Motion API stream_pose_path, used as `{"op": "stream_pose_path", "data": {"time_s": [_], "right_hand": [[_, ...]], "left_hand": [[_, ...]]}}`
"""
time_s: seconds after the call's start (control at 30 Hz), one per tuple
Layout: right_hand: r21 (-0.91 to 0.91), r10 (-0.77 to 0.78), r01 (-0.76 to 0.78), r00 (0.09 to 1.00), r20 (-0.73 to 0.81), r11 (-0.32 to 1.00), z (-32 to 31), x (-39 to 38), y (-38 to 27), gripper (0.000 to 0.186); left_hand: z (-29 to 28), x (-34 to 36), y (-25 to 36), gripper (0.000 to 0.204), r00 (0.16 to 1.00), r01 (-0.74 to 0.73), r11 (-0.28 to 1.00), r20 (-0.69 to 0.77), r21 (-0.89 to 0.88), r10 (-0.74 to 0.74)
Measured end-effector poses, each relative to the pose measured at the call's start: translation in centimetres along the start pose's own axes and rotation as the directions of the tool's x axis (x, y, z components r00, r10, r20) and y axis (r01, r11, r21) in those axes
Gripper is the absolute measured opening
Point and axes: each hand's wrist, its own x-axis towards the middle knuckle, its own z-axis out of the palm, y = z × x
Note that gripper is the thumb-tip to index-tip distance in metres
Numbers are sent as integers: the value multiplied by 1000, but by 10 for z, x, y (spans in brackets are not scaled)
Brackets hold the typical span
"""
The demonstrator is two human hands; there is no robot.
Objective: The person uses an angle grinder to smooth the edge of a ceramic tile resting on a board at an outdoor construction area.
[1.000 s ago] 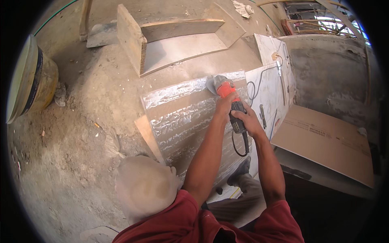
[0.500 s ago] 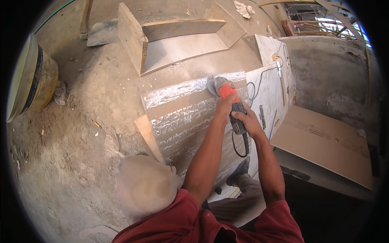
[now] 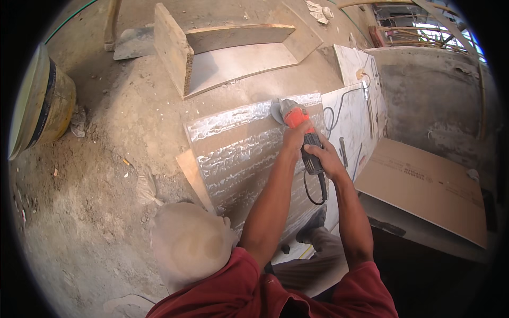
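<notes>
Observed: left hand [image 3: 295, 139], right hand [image 3: 328, 159] clamped on long red-and-black angle grinder [image 3: 299, 117]; round grey disc [image 3: 276, 112] toward 11 o'clock.

Your grinder [image 3: 300, 118] is smooth plastic with a dull metal head [image 3: 288, 107]; the panel [image 3: 233, 133] under it shows wrinkled, glossy silver strips [image 3: 225, 121] across matt brown. Your shirt [image 3: 225, 286] is matt cloth, the bucket [image 3: 61, 103] at upper left grimy plastic, the wall [image 3: 432, 85] at upper right rough cement.

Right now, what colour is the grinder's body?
The grinder body is red and black, clearest in the head view.
</notes>
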Motion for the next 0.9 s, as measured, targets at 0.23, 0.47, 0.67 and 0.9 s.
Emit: {"op": "stream_pose_path", "data": {"time_s": [0.23, 0.47, 0.67, 0.9], "right_hand": [[18, -27, 26, 1000, 7, 999, 9, 0, -12, 76], [21, -3, 3, 1000, -3, 1000, 5, -4, -5, 75], [64, -32, 34, 999, -29, 997, 2, -2, -2, 74], [57, 36, -37, 999, 14, 998, 4, -2, -5, 74]], "left_hand": [[-3, 3, 6, 31, 997, -30, 999, 65, 15, 29], [-4, 2, -2, 29, 1000, 12, 1000, 22, 0, -12], [6, -2, 6, 25, 1000, -22, 1000, 16, 9, 21], [-2, 2, 2, 31, 1000, -13, 998, -3, 58, 13]]}}
